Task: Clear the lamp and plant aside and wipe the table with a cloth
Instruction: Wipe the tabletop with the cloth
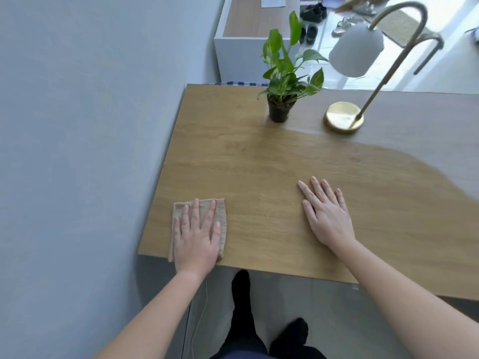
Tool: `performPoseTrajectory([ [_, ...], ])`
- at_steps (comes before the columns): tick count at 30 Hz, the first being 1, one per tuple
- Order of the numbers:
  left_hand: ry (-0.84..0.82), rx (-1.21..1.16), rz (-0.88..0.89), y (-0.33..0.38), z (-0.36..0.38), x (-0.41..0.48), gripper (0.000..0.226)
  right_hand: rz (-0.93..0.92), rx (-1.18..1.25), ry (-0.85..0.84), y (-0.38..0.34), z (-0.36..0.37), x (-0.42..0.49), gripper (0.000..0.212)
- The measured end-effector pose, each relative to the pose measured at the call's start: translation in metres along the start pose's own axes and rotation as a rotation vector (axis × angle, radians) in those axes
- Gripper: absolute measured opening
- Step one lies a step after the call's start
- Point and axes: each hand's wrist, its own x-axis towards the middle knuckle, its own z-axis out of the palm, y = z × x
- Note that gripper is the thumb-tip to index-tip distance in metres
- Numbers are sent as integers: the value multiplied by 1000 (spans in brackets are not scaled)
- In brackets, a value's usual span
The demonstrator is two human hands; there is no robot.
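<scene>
Your left hand [195,235] lies flat, palm down, fingers spread, pressing on the folded beige cloth [198,226], which sits near the front left corner of the wooden surface [259,164]. The cloth shows past your fingertips and along both sides of the hand; its near end reaches the front edge of the surface. The hand is not gripping the cloth, only resting on top of it.

Your right hand [328,213] is well apart from the left, to its right, also flat and open on the bare surface, fingers fanned and pointing away from you and slightly leftward. It holds nothing.

Beyond your hands, toward the far edge, the plant [287,71] stands upright in a small dark pot [279,111], roughly ahead of the gap between your hands. To the right of the pot, ahead of your right hand, stands the lamp [356,49]; its round brass base [343,120] rests on the surface near the pot without touching it, and its white shade hangs over the far edge from a curved brass stem.

A grey wall [77,125] runs along the left of your left hand. Past the far edge, shoes [312,12] lie on the floor.
</scene>
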Motion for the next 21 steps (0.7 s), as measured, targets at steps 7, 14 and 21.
performPoseTrajectory([
  [7,-21,-34,16,119,14,-18,62,97,14,57,53,3,-57,53],
  [14,-38,-37,111,169,11,54,61,198,-5,100,82,4,-83,52],
  [21,-33,-57,149,178,21,13,61,236,-14,81,77,2,-88,55],
])
